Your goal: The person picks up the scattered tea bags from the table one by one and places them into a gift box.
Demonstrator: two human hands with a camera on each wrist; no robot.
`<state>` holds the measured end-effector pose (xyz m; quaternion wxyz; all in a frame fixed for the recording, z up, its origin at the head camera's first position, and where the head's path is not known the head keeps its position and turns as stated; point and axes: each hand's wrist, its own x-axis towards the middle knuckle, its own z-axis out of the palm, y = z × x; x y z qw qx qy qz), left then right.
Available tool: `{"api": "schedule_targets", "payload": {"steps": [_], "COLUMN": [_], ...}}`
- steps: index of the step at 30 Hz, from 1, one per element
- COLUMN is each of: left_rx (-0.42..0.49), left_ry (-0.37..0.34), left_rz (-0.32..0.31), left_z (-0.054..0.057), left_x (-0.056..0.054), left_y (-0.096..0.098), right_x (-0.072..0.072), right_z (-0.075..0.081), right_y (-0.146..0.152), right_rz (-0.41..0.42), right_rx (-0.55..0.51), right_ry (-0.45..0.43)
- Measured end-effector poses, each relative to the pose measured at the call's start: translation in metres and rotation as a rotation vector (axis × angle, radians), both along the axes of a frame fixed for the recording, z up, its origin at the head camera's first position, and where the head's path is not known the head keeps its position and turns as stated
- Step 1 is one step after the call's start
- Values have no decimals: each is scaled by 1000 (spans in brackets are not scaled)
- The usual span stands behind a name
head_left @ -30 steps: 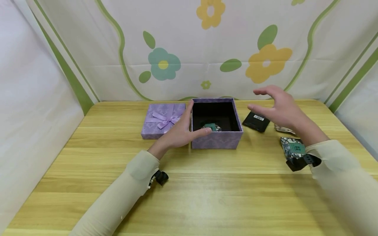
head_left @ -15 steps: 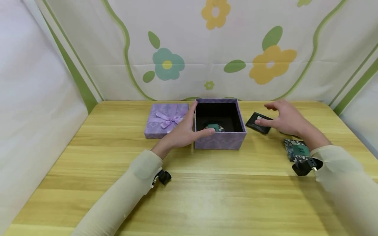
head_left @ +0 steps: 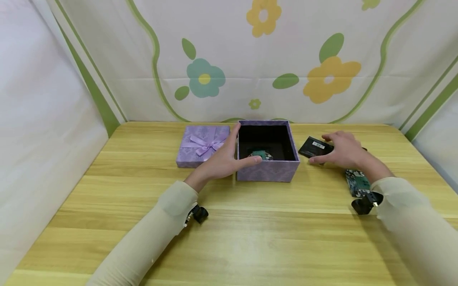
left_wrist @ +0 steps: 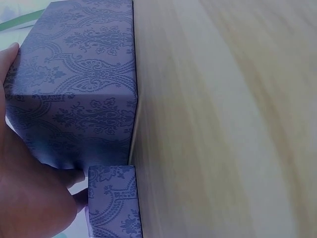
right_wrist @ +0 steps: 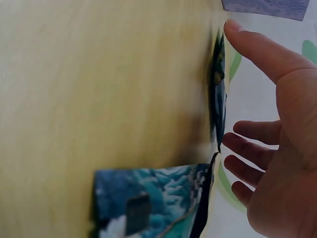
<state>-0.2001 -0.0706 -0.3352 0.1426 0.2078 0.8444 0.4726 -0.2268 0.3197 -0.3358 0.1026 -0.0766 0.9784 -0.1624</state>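
A purple damask gift box (head_left: 268, 171) stands without its lid, black inside. A round-looking floral item with a green label (head_left: 260, 154) shows within it. My left hand (head_left: 223, 161) rests against the box's left side, fingers straight along it and thumb over the front rim. To the right, a flat black packet (head_left: 315, 146) with a white barcode lies on the table. Over its right end reaches my right hand (head_left: 345, 151), thumb and fingers spread around it. The thumb tip is at the packet's near edge in the right wrist view, with fingertips (right_wrist: 230, 139) close to the other end.
Left of the box sits its purple lid (head_left: 202, 145) with a ribbon bow, right beside my left fingers. A dark floral packet with a green label (head_left: 354, 183) lies below my right wrist, partly hidden. A floral curtain (head_left: 236, 63) hangs behind the wooden table (head_left: 250, 238).
My right hand has come down from above the table onto the black packet's right end. The left hand has stayed at the box. The head view has shifted slightly.
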Motion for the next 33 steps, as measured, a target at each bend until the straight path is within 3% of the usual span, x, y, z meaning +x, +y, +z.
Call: {"api": "schedule_targets", "payload": {"steps": [33], "left_rx": [14], "left_ry": [7], "left_rz": [2], "left_z": [-2], "left_x": [0], "left_y": [2], "right_x": [-1], "right_z": [-8], "right_y": [1], "right_rz": [-16], "right_rx": [-16], "right_ry": [32]}}
